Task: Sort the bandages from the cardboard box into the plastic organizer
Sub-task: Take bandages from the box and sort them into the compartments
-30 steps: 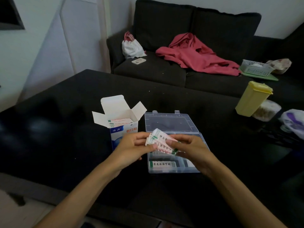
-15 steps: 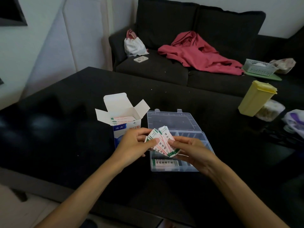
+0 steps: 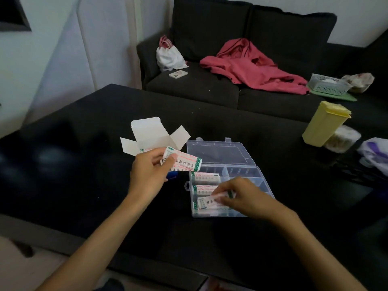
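Left hand [image 3: 147, 172] grips bandage stack [image 3: 182, 162] by box [image 3: 154, 137]; right hand [image 3: 241, 198] pinches bandage [image 3: 206, 202] in organizer's [image 3: 265, 185] near-edge compartment.

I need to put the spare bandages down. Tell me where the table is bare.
Bare: the dark table left of the cardboard box, and the near strip in front of the plastic organizer. Crowded: far right, around the yellow container.

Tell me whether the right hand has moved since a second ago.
Yes. The right hand has dropped from the bandage stack toward the organizer, near compartment.
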A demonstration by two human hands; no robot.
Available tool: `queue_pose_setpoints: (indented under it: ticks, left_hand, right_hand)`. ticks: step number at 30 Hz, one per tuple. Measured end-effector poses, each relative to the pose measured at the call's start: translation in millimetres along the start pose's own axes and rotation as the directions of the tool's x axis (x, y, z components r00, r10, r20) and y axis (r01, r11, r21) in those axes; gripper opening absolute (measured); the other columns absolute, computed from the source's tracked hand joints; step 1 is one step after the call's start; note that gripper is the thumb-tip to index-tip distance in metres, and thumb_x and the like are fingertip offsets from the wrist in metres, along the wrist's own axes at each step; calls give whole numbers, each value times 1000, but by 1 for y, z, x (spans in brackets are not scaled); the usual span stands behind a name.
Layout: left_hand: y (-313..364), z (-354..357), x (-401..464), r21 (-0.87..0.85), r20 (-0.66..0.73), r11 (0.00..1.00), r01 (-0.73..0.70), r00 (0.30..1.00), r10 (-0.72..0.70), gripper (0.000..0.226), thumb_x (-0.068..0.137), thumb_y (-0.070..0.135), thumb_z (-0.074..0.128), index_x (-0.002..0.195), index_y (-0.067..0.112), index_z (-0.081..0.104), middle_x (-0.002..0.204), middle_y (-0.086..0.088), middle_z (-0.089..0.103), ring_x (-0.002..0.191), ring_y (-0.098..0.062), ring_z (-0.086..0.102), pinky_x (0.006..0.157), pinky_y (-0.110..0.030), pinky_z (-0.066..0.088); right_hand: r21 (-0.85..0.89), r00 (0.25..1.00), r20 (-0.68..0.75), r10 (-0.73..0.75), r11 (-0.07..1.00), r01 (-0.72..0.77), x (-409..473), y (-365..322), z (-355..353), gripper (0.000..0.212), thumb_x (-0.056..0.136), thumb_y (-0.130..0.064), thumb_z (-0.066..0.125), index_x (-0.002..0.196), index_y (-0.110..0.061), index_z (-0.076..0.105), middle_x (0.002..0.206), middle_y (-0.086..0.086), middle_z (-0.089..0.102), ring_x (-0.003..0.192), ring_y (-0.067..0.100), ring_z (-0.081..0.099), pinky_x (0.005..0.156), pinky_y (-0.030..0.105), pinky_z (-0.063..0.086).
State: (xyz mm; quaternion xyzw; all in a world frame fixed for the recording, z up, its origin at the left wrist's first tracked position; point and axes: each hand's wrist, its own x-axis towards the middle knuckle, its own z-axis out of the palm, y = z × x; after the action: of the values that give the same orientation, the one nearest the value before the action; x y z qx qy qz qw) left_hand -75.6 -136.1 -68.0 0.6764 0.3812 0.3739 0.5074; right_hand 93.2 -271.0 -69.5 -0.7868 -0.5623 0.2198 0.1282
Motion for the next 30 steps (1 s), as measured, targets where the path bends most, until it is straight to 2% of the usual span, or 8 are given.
queue_pose_setpoints:
  ticks: [3, 6, 10, 14, 17, 19, 26, 30]
  left_hand:
    - [1, 1, -1, -15, 8, 1000, -3, 1000, 3, 11, 90, 19, 62, 97, 27, 64, 89, 13, 65, 76, 5, 62, 55, -17, 54]
    - [1, 0, 1, -16, 23, 1000, 5, 1000, -5, 12, 89, 19, 63, 97, 28, 62, 90, 13, 65, 74, 6, 61, 55, -16, 54]
    - [2, 0, 1, -12, 44, 1000, 10, 999, -9, 17, 90, 19, 62, 106, 22, 64, 96, 11, 65, 78, 1, 61, 52, -12, 51]
    - [4, 0, -1, -22, 61, 1000, 2, 998, 0, 12, 89, 18, 62, 98, 27, 61, 91, 14, 63, 75, 4, 60, 50, -10, 49]
    - [4, 0, -1, -31, 75, 1000, 8, 997, -5, 12, 89, 19, 62, 95, 29, 60, 86, 17, 62, 73, 6, 60, 49, -9, 48]
    - [4, 0, -2, -33, 86, 999, 14, 996, -11, 11, 90, 19, 62, 95, 29, 61, 85, 18, 63, 71, 7, 61, 50, -10, 49]
    - [8, 0, -5, -142, 168, 982, 125, 981, -101, 15, 90, 18, 62, 84, 31, 64, 77, 17, 70, 79, -1, 66, 64, -20, 57]
    - [10, 1, -5, -216, 232, 947, 237, 955, -186, 14, 89, 14, 64, 84, 27, 66, 70, 16, 71, 78, -2, 66, 61, -19, 57]
  right_hand:
    - [-9, 1000, 9, -1, 1000, 1, 3, -6, 7, 24, 95, -21, 53, 113, -27, 67, 123, -3, 61, 107, 13, 55, 92, 32, 47]
    - [-56, 1000, 4, -23, 998, 23, 3, -9, 9, 26, 96, -20, 49, 114, -28, 66, 120, -6, 61, 104, 13, 56, 85, 27, 44]
    - [-34, 998, -62, -33, 999, 31, 2, -11, 9, 13, 92, -22, 57, 95, -34, 62, 105, -9, 68, 92, 4, 60, 83, 25, 49]
    - [-106, 995, -91, -43, 994, 33, 0, -12, 6, 6, 85, -29, 67, 89, -31, 71, 97, -13, 70, 84, 0, 58, 79, 23, 49]
    - [-312, 982, -165, -96, 949, 41, -2, -14, 2, 16, 84, -40, 66, 98, -35, 72, 90, -16, 54, 84, 2, 43, 73, 21, 34]
    - [-376, 983, -152, -101, 926, 37, -2, -14, 1, 20, 84, -43, 64, 101, -35, 71, 88, -14, 43, 85, 3, 39, 73, 21, 32]
    - [-186, 985, -163, 51, 979, -82, 2, -11, 2, 14, 76, -39, 74, 85, -28, 75, 68, -18, 49, 63, 3, 46, 59, 19, 36]
    - [-72, 994, -60, 92, 993, -96, 3, -5, -1, 13, 80, -38, 70, 87, -28, 74, 74, -13, 62, 66, 4, 54, 61, 20, 47]
